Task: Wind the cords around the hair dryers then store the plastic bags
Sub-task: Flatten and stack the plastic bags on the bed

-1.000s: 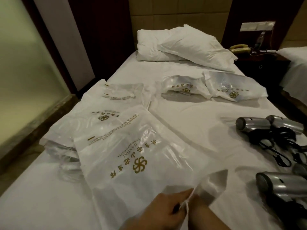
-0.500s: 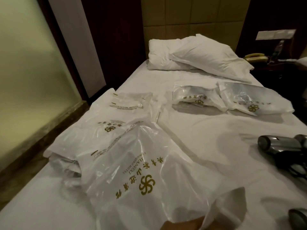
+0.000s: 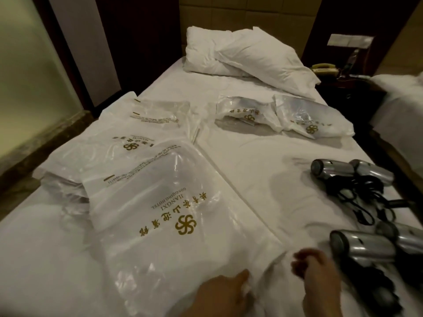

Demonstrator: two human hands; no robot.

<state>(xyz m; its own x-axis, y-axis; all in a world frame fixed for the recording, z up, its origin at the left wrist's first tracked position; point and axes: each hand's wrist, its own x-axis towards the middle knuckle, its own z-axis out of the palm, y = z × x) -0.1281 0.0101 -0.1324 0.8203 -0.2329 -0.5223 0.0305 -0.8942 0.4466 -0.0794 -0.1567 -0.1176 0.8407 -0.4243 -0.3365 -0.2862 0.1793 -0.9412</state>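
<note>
With dryers (image 3: 361, 245) wound along the bed's (image 3: 251, 161) right edge, we pinch the near bag (image 3: 160, 213) with our left hand (image 3: 219, 291), right hand (image 3: 315, 271) loosely curled, bags still unstored.

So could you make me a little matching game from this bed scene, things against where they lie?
Things:
1 pillows
2 hair dryers
3 big logo bag
4 phone

Places:
a nightstand beside the bed
b head of the bed
c near the hands, bed's left
d bed's right edge

Pairs: 1-b, 2-d, 3-c, 4-a
</note>
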